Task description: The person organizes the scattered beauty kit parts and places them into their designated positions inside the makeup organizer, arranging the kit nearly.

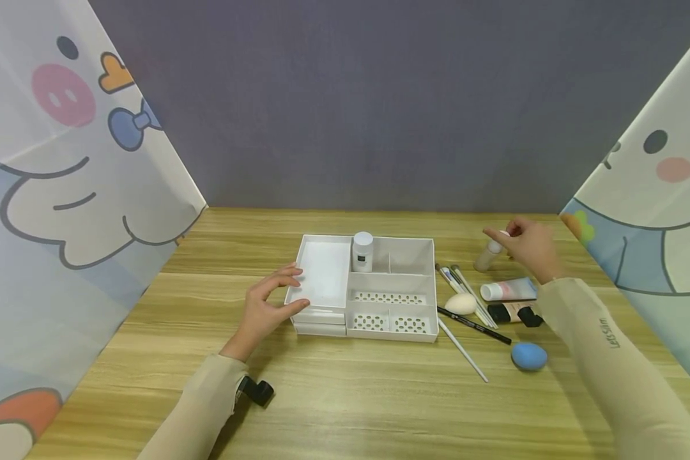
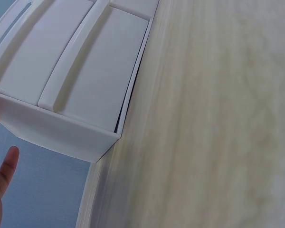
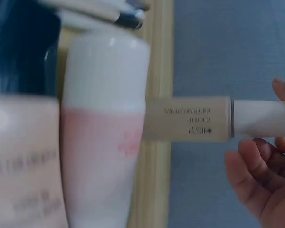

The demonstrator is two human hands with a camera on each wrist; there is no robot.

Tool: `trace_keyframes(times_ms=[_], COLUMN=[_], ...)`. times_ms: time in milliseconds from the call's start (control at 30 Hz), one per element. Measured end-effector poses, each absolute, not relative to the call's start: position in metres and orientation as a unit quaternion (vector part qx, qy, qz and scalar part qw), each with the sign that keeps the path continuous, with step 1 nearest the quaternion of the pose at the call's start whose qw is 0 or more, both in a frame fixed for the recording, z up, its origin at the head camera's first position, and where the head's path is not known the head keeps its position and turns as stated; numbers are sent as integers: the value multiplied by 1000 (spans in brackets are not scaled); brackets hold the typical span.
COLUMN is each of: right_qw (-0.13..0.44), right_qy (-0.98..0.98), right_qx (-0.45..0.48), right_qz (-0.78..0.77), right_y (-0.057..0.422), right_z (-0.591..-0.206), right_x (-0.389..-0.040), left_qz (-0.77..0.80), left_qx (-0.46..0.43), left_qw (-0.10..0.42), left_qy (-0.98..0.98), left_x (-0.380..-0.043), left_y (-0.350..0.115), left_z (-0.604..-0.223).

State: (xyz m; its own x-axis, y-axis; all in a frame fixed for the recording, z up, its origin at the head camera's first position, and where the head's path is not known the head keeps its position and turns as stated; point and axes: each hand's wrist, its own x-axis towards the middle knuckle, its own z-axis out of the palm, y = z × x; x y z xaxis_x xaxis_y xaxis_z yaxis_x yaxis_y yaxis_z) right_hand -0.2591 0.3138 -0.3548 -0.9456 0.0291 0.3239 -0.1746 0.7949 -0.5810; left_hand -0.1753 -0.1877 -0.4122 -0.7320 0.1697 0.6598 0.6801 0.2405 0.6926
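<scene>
My right hand [image 1: 531, 246] pinches the white cap of a beige foundation bottle [image 3: 190, 118] at the back right. In the head view the bottle [image 1: 486, 259] looks upright on the table. My left hand [image 1: 267, 306] is beside the white organizer [image 1: 392, 338], fingers spread and relaxed at its left rim. A thumb [image 2: 8, 164] shows near the organizer's drawers [image 2: 102, 66] in the left wrist view. One white jar [image 1: 363, 252] stands in a back compartment; the compartments around it show perforated floors or dividers.
Right of the organizer lie several makeup brushes [image 1: 462, 350], a black pencil [image 1: 475, 324], a cream sponge [image 1: 460, 303] and a blue sponge [image 1: 529, 356]. A pink-and-white tube [image 1: 508, 289] and a black-capped tube [image 1: 514, 312] lie under the right forearm. A grey wall [image 1: 379, 115] rises behind.
</scene>
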Motion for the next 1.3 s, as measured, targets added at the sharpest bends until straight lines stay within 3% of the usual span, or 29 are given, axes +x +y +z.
trace_keyframes(times_ms=[367,600,967,1300], right_qw=[70,45,60,125], right_qy=[-886,-879,-881,-876], right_qx=[28,26,37,58], right_qz=[457,474,468,463], right_y=[311,311,303,284], right_z=[-360,-356,-349,-329], right_x=[-264,-263,-262,-256], left_qz=[-543,-543,-548,-539], left_qx=[-285,-290,-290,-291], left_qw=[234,237,231,239], left_qy=[-754,-752,-750,-753], left_x=[-175,-177,-177,-170], left_y=[-187,-190,-190,-184], left_z=[-412,-415,-415,-402])
